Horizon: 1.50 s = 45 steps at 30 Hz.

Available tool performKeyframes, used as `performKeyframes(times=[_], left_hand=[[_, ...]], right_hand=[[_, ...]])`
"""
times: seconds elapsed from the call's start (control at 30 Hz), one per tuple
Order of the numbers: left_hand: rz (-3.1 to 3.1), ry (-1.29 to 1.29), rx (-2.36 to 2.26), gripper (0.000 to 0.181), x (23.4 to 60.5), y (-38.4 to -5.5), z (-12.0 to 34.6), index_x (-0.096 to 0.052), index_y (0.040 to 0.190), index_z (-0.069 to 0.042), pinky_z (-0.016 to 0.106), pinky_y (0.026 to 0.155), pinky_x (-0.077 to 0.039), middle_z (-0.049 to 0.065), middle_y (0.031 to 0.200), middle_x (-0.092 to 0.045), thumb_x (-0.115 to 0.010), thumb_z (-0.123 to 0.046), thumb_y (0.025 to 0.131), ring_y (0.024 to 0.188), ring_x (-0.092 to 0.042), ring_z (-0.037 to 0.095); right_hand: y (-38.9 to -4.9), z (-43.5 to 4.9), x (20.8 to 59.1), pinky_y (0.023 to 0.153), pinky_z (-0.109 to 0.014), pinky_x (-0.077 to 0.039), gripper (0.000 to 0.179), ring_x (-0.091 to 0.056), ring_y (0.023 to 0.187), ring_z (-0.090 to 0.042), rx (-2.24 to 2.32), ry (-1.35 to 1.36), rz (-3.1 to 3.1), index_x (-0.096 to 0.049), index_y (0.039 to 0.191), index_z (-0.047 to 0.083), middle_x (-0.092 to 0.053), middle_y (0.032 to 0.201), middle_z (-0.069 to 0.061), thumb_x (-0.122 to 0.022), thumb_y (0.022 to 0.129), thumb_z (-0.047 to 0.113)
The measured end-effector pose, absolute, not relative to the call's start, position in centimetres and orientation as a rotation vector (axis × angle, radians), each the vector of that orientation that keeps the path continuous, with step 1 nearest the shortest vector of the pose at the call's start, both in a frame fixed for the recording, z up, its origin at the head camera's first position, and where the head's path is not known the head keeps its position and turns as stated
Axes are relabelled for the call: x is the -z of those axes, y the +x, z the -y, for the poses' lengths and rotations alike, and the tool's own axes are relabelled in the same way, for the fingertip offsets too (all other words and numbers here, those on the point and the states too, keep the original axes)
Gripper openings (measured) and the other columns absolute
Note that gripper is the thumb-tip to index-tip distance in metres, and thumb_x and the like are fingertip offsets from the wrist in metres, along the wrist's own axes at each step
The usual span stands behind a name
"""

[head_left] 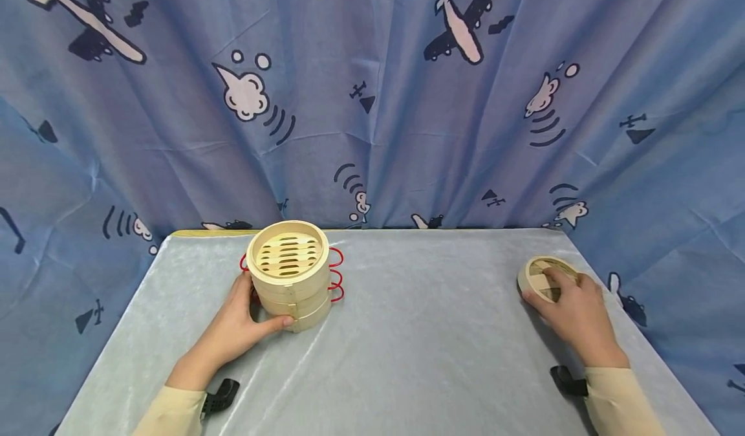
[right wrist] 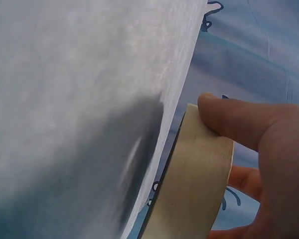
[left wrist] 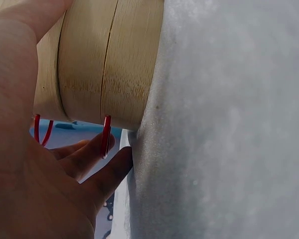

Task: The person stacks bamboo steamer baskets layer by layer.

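Observation:
A round bamboo steamer (head_left: 293, 287) of stacked tiers, with a slatted base showing inside the top one and red loop handles at its sides, stands upright on the left of the table. Around its left side is my left hand (head_left: 235, 323), thumb across the front and fingers toward the back. In the left wrist view the fingers (left wrist: 107, 177) reach past a red loop (left wrist: 106, 137). My right hand (head_left: 573, 316) grips a round bamboo lid (head_left: 528, 279) at the far right, thumb on its rim. The right wrist view shows the lid (right wrist: 192, 174) tilted, with a gap above the cloth.
A pale grey cloth (head_left: 419, 332) covers the table. Blue curtains (head_left: 396, 132) printed with planes hang close along the back and sides. The table's right edge runs near the lid. A black wrist device (head_left: 221, 397) sits at each cuff.

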<state>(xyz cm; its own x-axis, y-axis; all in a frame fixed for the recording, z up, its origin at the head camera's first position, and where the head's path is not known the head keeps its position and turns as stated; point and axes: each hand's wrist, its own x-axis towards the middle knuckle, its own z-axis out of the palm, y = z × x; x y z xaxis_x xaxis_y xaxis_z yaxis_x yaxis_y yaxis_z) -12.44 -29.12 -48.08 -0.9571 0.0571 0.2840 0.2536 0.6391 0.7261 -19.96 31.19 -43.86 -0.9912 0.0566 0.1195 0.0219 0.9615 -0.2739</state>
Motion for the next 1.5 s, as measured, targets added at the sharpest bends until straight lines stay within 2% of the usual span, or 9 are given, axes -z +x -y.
performKeyframes(times=[0.2,0.53,1.2,1.5], left_hand=[[2.623,-0.248,1.203,0.113,48.1,-12.5,29.1,-0.025,0.154,-0.025,0.039,0.091,-0.041,0.000,0.135,-0.043,-0.087,-0.058,0.066,0.114,-0.045,0.014],[2.609,-0.264,1.213,0.113,48.3,-12.3,29.1,-0.021,0.155,-0.032,0.037,0.088,-0.041,-0.002,0.133,-0.042,-0.088,-0.056,0.067,0.109,-0.045,0.013],[2.586,-0.275,1.197,0.110,48.2,-12.5,29.0,-0.025,0.153,-0.028,0.035,0.087,-0.042,-0.003,0.128,-0.045,-0.088,-0.056,0.067,0.106,-0.046,0.011],[2.608,-0.273,1.179,0.114,48.1,-12.5,28.9,-0.021,0.155,-0.030,0.037,0.088,-0.042,-0.001,0.132,-0.043,-0.086,-0.059,0.066,0.108,-0.046,0.013]], right_hand=[[-20.0,-30.8,43.4,0.079,-0.076,-0.036,0.090,-0.032,0.116,-0.065,-0.442,-0.011,2.986,-0.044,0.144,-0.001,-0.028,0.133,-0.050,-0.061,0.087,0.067],[-20.1,-30.0,42.9,0.078,-0.074,-0.037,0.088,-0.039,0.109,-0.064,-0.411,0.024,2.960,-0.047,0.143,0.001,-0.035,0.127,-0.049,-0.062,0.087,0.067],[-21.2,-25.8,39.9,0.085,-0.075,-0.034,0.078,-0.039,0.116,-0.062,-0.444,0.234,2.845,-0.052,0.139,0.008,-0.038,0.133,-0.044,-0.066,0.086,0.063],[-20.9,-23.3,40.4,0.080,-0.069,-0.040,0.072,-0.046,0.112,-0.055,-0.440,0.358,2.795,-0.057,0.137,0.013,-0.044,0.130,-0.037,-0.072,0.084,0.059]])
